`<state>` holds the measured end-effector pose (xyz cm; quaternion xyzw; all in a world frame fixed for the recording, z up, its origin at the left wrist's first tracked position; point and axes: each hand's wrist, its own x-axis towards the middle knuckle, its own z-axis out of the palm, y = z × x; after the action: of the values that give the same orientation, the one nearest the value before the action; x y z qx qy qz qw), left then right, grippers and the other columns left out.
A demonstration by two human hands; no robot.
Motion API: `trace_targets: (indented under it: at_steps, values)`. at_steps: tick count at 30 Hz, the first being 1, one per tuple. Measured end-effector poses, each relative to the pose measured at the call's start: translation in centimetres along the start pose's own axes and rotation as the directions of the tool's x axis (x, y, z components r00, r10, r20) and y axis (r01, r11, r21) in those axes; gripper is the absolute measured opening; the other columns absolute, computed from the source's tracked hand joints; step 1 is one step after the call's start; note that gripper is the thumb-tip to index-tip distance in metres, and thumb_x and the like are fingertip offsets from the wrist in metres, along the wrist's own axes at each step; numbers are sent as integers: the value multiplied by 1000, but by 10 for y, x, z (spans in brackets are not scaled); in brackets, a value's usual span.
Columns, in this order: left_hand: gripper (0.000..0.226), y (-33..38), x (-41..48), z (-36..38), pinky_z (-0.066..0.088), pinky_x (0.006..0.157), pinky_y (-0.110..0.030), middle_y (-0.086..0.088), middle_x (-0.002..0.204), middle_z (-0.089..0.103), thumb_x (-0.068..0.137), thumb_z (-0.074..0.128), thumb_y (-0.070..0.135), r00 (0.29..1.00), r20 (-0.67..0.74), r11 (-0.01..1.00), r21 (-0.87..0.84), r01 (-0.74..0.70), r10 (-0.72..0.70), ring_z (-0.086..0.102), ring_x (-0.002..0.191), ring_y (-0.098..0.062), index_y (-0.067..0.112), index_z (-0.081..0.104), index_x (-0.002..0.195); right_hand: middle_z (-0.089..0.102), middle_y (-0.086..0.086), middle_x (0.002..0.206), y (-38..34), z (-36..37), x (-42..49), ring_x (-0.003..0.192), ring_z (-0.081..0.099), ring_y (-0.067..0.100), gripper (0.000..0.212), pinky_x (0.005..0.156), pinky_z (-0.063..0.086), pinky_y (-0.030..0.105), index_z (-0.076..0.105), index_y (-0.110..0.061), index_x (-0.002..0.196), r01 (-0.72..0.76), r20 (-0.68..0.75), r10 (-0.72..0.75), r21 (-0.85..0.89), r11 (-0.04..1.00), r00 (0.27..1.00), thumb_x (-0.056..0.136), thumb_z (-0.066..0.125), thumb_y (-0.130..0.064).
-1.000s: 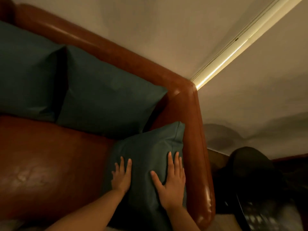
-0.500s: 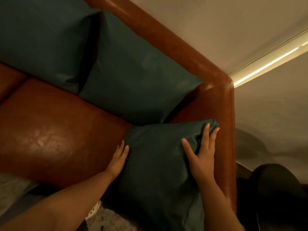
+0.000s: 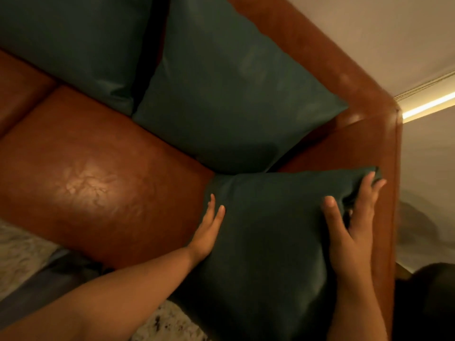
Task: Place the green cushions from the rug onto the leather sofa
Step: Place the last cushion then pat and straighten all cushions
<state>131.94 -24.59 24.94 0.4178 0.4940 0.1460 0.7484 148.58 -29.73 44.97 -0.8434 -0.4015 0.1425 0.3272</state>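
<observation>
A dark green cushion [image 3: 270, 242] leans against the right armrest of the brown leather sofa [image 3: 93, 183]. My right hand [image 3: 352, 230] grips its upper right corner, thumb on the front and fingers behind the bunched fabric. Flat against the cushion's left edge lies my left hand [image 3: 208, 230], fingers straight. Two more green cushions stand against the backrest: one in the corner [image 3: 229, 99], one further left [image 3: 73, 40].
The sofa's armrest [image 3: 386, 193] runs down the right side, with a pale wall and a lit strip [image 3: 428, 107] beyond it. A light patterned rug [image 3: 22, 252] shows at the lower left. Something dark [image 3: 430, 303] sits at the lower right.
My right hand slid up to the cushion's top right corner and closed on it. My left hand stayed at the left edge. The view came closer to the sofa.
</observation>
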Motion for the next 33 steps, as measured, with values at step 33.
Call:
trace_targets:
  at_steps: [33]
  values:
    - [59,54,-47,28,-5,118,-43,9,160,2,96,21,56,997,-74,954,300,12,10,-2,148,-13,38,7,150,-5,-17,155,13,14,-52,145,-5,4,68,119,8,41,0,-46,143,-132,-50,124,-252,959,991,82,18,-70]
